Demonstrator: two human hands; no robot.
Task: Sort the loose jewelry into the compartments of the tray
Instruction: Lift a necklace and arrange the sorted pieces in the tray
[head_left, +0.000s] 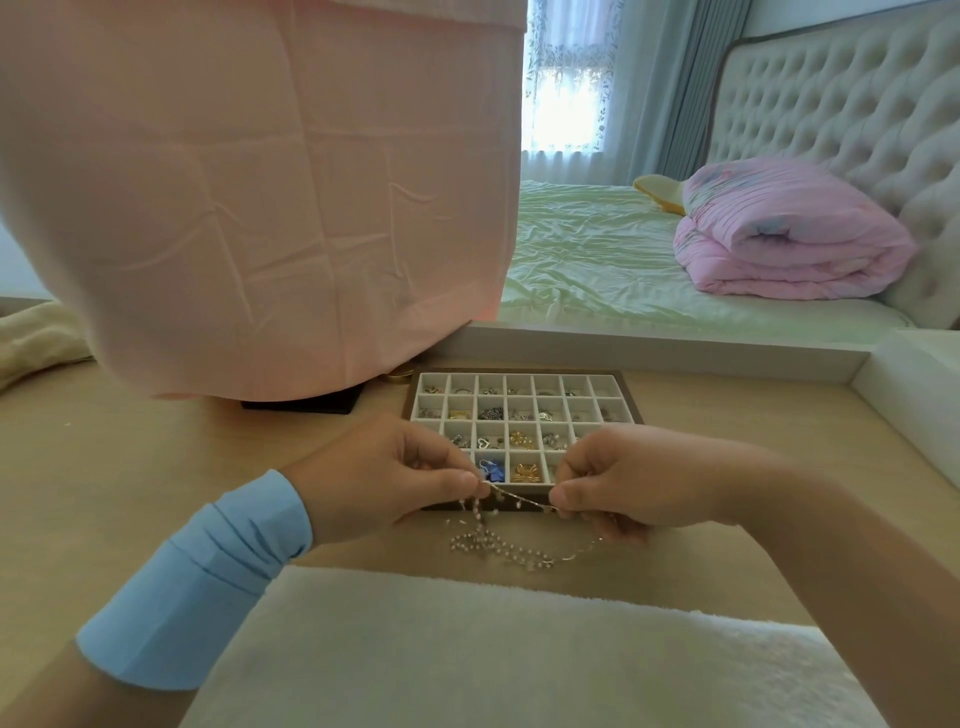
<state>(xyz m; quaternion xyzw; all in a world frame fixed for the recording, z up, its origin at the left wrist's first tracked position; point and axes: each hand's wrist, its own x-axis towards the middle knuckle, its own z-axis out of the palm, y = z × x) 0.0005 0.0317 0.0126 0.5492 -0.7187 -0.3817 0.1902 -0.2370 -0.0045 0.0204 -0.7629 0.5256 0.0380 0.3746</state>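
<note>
A white compartment tray (521, 375) with a dark wooden frame sits on the table, holding rings, gold pieces and a blue item in several cells. My left hand (384, 470) and my right hand (628, 475) each pinch one end of a thin beaded chain necklace (519, 500), stretched between them just in front of the tray's near edge. The rest of the chain lies in a loose tangle (498, 545) on the tabletop below my hands. The tray's near corners are hidden behind my hands.
A large object draped in pink cloth (260, 208) stands on a black base (306, 402) at the back left. A white fluffy towel (493, 649) covers the near table. A raised white ledge (675, 348) borders the back and right; a bed lies beyond.
</note>
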